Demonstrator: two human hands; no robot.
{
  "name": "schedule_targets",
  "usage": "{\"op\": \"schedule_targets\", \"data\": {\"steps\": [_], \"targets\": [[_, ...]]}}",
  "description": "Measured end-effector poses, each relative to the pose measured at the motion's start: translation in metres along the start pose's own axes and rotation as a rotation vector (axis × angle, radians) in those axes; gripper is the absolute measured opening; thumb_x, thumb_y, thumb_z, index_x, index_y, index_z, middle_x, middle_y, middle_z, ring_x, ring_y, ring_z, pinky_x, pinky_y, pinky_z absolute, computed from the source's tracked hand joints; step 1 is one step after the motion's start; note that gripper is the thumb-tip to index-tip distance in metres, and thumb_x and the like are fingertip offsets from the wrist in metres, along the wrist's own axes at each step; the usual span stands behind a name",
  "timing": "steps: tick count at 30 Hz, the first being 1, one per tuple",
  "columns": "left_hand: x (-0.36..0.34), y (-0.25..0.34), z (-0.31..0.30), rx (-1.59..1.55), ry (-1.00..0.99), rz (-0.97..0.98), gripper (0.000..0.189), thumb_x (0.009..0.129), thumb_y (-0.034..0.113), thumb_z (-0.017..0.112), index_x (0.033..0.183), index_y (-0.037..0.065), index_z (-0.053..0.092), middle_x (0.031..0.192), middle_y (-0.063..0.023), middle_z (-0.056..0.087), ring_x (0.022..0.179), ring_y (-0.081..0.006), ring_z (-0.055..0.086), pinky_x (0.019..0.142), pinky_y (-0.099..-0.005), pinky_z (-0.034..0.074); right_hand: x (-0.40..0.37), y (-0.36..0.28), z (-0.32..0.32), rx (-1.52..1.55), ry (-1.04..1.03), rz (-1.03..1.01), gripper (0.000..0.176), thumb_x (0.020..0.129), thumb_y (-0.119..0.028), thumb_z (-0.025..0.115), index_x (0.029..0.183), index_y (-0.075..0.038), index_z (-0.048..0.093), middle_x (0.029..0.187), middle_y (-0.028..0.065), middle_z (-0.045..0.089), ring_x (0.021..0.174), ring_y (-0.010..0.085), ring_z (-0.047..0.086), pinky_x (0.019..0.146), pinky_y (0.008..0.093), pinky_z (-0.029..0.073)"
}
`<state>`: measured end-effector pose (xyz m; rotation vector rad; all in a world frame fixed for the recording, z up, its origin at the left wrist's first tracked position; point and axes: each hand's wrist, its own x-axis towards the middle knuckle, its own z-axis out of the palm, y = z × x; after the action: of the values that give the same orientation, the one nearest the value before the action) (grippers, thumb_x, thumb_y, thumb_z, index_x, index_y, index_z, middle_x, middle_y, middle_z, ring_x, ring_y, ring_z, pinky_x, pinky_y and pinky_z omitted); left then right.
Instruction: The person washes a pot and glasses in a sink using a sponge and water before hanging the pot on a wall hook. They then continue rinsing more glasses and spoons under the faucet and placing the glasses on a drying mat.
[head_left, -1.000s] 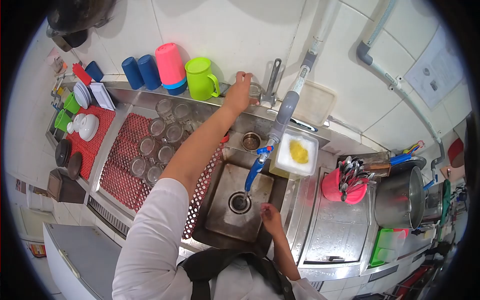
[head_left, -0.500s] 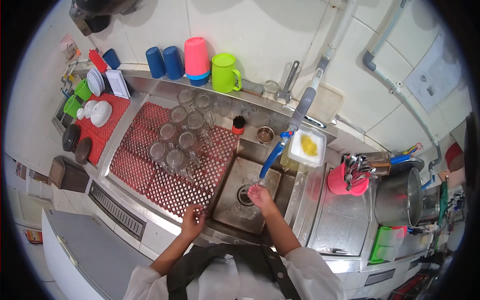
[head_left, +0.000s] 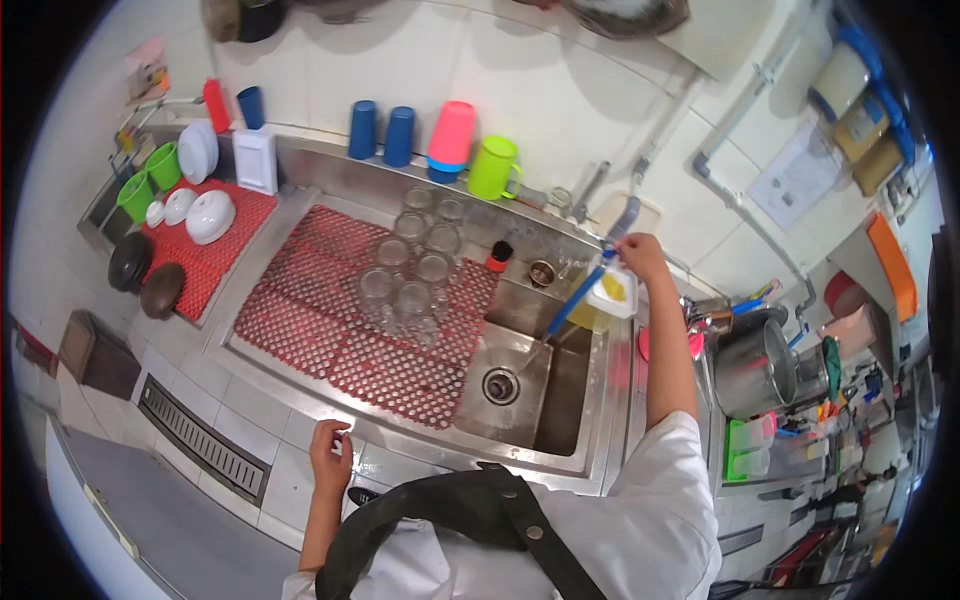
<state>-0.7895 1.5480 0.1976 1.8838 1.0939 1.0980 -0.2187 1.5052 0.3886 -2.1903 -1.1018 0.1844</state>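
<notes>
My right hand (head_left: 641, 257) reaches up to the tap, its fingers closed at the blue tap handle (head_left: 608, 254), which they partly hide. A blue hose (head_left: 577, 302) slopes from there down over the steel sink (head_left: 520, 420), and a little water shows below its end. My left hand (head_left: 330, 455) hangs in front of the counter's edge, fingers loosely bent and apart, holding nothing. Upside-down glass mugs (head_left: 413, 297) stand grouped on the red perforated mat (head_left: 350, 345) left of the sink. Beside the tap is a white tub (head_left: 612, 290) with a yellow sponge (head_left: 613, 287).
Blue cups (head_left: 363, 130), a pink cup (head_left: 452, 135) and a green mug (head_left: 493, 168) line the back ledge. White bowls (head_left: 210, 217) sit on another red mat at left. A large steel pot (head_left: 750, 370) stands at right. A brush (head_left: 499, 257) is behind the sink.
My right hand has moved from under the hose end up to the tap handle. My left hand has drawn back from the mat's edge. The view has shifted.
</notes>
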Motion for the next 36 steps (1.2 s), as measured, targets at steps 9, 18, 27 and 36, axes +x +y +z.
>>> {"op": "schedule_targets", "data": {"steps": [9, 18, 27, 36], "targets": [[-0.075, -0.100, -0.220, 0.191, 0.395, -0.288, 0.011, 0.072, -0.006, 0.049, 0.078, 0.003, 0.054, 0.081, -0.0076, 0.053, 0.055, -0.0125, 0.048, 0.050, -0.0222, 0.036, 0.024, 0.024, 0.028, -0.692, 0.272, -0.296, 0.027, 0.060, -0.027, 0.067, 0.061, -0.001, 0.062, 0.061, 0.0198, 0.058, 0.058, 0.0324, 0.057, 0.053, 0.0405, 0.044], [-0.059, -0.152, -0.326, 0.165, 0.688, -0.369, 0.012, 0.071, -0.006, 0.050, 0.078, 0.003, 0.054, 0.078, -0.0047, 0.052, 0.061, -0.0098, 0.049, 0.052, -0.0212, 0.038, -0.011, -0.088, 0.154, -0.987, 0.640, -0.030, 0.049, 0.071, -0.016, 0.061, 0.113, 0.003, 0.044, 0.105, 0.0231, 0.052, 0.095, 0.0353, 0.053, 0.081, 0.0422, 0.043], [0.108, -0.239, -0.428, 0.282, 0.376, -0.374, 0.019, 0.071, 0.006, 0.057, 0.091, 0.006, 0.055, 0.086, -0.0092, 0.055, 0.065, -0.0201, 0.055, 0.059, -0.0297, 0.044, -0.228, -0.416, 0.618, 0.120, -0.951, -1.142, 0.024, 0.077, -0.015, 0.059, 0.099, -0.006, 0.057, 0.090, 0.0103, 0.058, 0.074, 0.0192, 0.059, 0.067, 0.0307, 0.046], [-0.092, -0.507, -0.538, 0.603, -0.644, -1.353, 0.043, 0.083, 0.036, 0.037, 0.098, 0.002, 0.057, 0.100, -0.0200, 0.057, 0.095, -0.0348, 0.053, 0.082, -0.0435, 0.042, -0.126, -0.736, 0.754, 0.400, -0.967, -1.124, 0.015, 0.075, -0.012, 0.056, 0.087, -0.006, 0.059, 0.077, 0.0125, 0.057, 0.075, 0.0263, 0.057, 0.068, 0.0348, 0.045]]}}
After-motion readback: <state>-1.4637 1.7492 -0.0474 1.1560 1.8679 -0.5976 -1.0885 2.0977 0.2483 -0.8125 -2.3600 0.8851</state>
